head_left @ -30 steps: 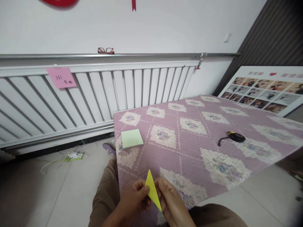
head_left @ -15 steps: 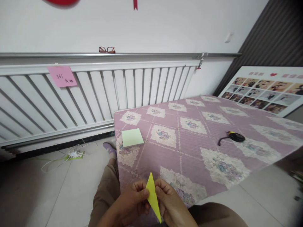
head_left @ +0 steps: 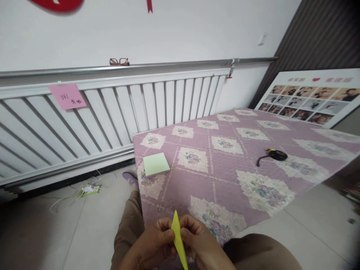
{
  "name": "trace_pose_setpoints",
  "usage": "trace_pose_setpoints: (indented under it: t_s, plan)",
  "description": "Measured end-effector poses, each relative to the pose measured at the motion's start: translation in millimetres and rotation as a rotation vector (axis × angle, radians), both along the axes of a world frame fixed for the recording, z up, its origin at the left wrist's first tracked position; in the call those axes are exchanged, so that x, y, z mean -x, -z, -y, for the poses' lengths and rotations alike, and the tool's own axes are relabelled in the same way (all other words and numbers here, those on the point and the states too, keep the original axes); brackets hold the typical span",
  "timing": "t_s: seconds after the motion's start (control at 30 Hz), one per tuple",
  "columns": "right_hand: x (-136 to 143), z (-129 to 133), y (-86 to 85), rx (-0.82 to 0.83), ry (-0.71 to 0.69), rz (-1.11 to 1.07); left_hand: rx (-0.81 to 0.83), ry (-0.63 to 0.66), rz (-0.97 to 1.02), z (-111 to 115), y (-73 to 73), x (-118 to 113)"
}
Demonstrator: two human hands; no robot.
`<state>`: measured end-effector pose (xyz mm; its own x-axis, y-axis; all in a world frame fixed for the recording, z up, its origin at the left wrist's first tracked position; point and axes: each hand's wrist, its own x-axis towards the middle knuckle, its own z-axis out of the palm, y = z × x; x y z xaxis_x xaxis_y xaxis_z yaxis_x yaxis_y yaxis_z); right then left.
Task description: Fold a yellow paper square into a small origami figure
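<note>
A folded piece of yellow paper (head_left: 178,237), narrow and pointed at its top, is held between my two hands near the table's front edge. My left hand (head_left: 157,240) pinches its left side, with the thumb pressed on the paper. On the other side, my right hand (head_left: 201,240) grips the paper between thumb and bent fingers. The paper's lower end runs out of the picture. Beyond my hands, a pale green pad of sticky notes (head_left: 156,164) lies at the left edge of the table.
A floral purple cloth covers the table (head_left: 188,180). On its right lies a black and yellow tape measure (head_left: 278,155) with a strap. Behind stands a white radiator (head_left: 146,105) with a pink note (head_left: 67,96); glasses (head_left: 119,62) rest on the pipe. A power strip (head_left: 90,189) with cables sits on the floor.
My view has shifted slightly. The yellow paper looks narrower, turned more edge-on, and sits a little lower in the picture. Both hands keep hold of it.
</note>
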<state>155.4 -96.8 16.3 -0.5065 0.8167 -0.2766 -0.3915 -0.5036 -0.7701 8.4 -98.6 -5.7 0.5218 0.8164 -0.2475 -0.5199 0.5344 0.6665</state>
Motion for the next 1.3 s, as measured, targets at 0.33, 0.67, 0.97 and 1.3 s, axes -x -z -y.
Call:
trace_pose_setpoints:
  t_s: [0.33, 0.67, 0.97, 1.3]
  plan:
    - [6.0, 0.6, 1.0, -0.15, 0.22, 0.208, 0.011, -0.087, -0.012, -1.6, -1.8, -6.2]
    - [-22.2, -5.0, -26.5, -0.666, 0.111, 0.682, -0.017, -0.095, 0.022, -4.8, 4.2, -15.9]
    - [-42.3, -12.8, -61.2, -1.001, -0.269, 0.889, 0.09, 0.059, 0.072, -0.6, 0.2, -18.0]
    - [-43.5, -18.7, -48.5, -1.113, -0.31, 1.108, -0.412, -0.09, -0.376, -14.0, -16.5, 7.9]
